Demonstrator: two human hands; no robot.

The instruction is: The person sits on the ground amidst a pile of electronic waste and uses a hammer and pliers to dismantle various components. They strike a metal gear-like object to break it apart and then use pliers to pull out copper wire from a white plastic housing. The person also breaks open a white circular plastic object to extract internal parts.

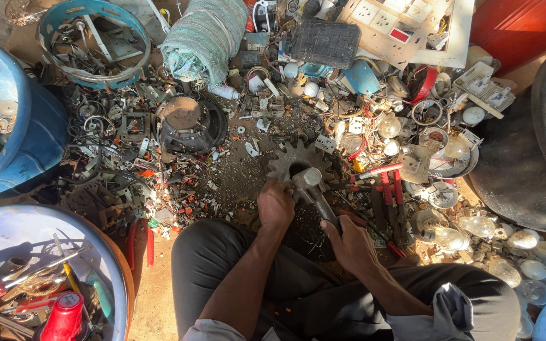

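While left hand (275, 205) grips the gear (298, 161) | right hand (351, 245) clenches hammer (314, 189) (handle half hidden).

It was a scrap-sorting yard on bare ground, shown by heaps of metal scrap (115, 164), discarded light bulbs (475, 224), broken switch plates (387, 25) and blue tubs (14, 120) of salvaged parts.

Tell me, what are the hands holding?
The right hand grips a hammer by its handle. The left hand rests on a gear wheel at its edge.
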